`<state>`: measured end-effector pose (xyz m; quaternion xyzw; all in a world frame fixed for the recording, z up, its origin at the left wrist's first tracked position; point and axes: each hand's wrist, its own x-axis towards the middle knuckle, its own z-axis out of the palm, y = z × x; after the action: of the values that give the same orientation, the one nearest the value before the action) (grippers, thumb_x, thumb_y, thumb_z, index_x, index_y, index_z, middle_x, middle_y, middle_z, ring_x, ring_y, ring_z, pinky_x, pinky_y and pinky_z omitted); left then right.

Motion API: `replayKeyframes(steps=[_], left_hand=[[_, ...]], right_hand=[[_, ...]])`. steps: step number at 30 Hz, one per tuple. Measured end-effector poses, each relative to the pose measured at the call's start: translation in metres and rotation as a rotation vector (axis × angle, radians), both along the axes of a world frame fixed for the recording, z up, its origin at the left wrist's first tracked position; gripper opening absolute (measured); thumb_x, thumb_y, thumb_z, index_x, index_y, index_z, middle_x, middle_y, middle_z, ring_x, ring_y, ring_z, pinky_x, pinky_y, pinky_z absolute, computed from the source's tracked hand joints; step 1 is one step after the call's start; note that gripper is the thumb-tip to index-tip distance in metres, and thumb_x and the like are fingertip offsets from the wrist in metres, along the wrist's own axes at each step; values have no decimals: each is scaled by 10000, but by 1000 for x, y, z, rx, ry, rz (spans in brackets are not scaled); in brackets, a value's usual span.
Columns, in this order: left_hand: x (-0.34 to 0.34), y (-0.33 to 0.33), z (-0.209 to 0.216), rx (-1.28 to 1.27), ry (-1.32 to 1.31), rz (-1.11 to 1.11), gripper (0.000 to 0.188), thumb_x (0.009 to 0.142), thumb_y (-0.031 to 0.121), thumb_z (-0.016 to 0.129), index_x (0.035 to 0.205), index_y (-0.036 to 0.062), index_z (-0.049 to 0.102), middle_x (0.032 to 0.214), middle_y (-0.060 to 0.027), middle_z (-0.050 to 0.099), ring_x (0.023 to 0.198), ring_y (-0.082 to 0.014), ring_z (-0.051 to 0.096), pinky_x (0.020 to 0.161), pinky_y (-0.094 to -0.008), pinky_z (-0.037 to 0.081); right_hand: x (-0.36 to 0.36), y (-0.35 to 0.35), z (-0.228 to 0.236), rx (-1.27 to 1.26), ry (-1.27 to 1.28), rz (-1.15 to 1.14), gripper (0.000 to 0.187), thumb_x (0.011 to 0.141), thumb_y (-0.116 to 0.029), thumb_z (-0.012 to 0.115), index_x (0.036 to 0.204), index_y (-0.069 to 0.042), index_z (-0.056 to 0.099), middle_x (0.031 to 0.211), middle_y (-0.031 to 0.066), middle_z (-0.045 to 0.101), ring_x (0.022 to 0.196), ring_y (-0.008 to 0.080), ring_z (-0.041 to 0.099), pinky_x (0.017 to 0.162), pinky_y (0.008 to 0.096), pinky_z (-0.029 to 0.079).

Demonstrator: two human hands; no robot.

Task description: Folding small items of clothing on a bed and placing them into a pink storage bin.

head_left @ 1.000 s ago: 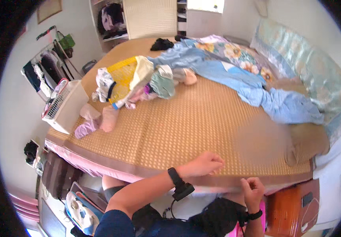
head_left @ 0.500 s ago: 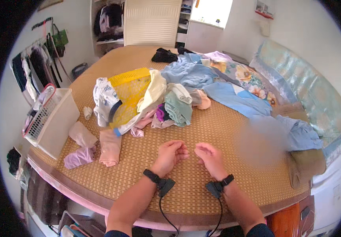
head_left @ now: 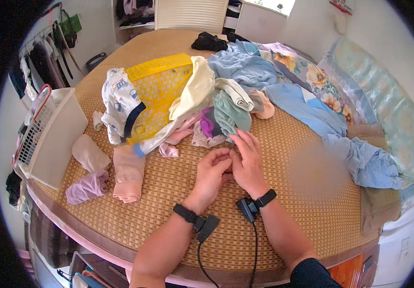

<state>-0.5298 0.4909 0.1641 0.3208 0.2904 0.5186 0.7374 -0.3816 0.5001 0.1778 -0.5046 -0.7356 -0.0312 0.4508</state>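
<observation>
Nearest to us, black bands [head_left: 186,213] circle both wrists over the bed's woven mat [head_left: 166,192]. Our left hand [head_left: 208,175] has its fingers curled in toward the thumb, and we cannot tell whether they pinch anything. Our right hand [head_left: 249,163] is loose and grips nothing we can see, its long fingers stretched forward; the two meet, or nearly meet, at the thumbs.

To our left lie a lilac roll [head_left: 88,187] and a pink roll [head_left: 129,175], near a white basket [head_left: 56,139]. Just beyond our right fingertips is the green cloth [head_left: 233,113]; whether they touch it we cannot tell. A purple cloth [head_left: 207,123] lies beside it. Behind these stands the yellow basket [head_left: 161,77], a cream cloth [head_left: 198,89] along its right side. Farther off, we see blue clothes [head_left: 245,67] and, last, a black cloth [head_left: 209,42].
</observation>
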Motion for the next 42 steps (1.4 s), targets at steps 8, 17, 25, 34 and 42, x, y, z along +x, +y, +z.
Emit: replayKeyframes(steps=[8,17,25,34,42], left_hand=[[-5,-1,-1,-36,-68,-78,418,1112,153,659,1472,-23,541,1339,-188,700,1104,-329,767,913,-458,676],[-5,-2,6,52,-98,4,597,1068,101,634,1629,-13,464,1614,-157,555,1425,-304,599,1157,-501,525],[0,1,-16,396,363,0,731,959,-51,729,1653,37,517,1717,-126,477,1548,-256,495,1265,-422,435],[5,-7,-16,565,604,64,537,982,-41,718,1510,32,648,1680,-139,507,1536,-230,509,1237,-385,472],[-5,-4,-6,306,365,108,318,1080,73,707,1389,-3,708,1253,-84,772,1131,-158,721,1002,-317,586]], right_hand=[[20,-13,-6,-4,669,108,133,974,-12,785,1058,-34,685,998,8,700,916,109,670,800,276,545],[34,-74,4,-468,592,153,333,959,-12,758,1289,-22,715,907,-14,669,803,57,618,682,256,518],[97,-75,-7,-79,1531,-104,258,1062,-104,621,1312,-66,568,1294,106,690,1120,214,719,914,393,638],[154,-82,4,164,1540,-229,248,1018,-91,626,1257,-29,640,1162,78,704,1054,205,722,908,366,604],[55,-118,36,-295,303,441,170,887,-103,760,1042,-38,778,988,88,788,902,260,757,840,365,585]])
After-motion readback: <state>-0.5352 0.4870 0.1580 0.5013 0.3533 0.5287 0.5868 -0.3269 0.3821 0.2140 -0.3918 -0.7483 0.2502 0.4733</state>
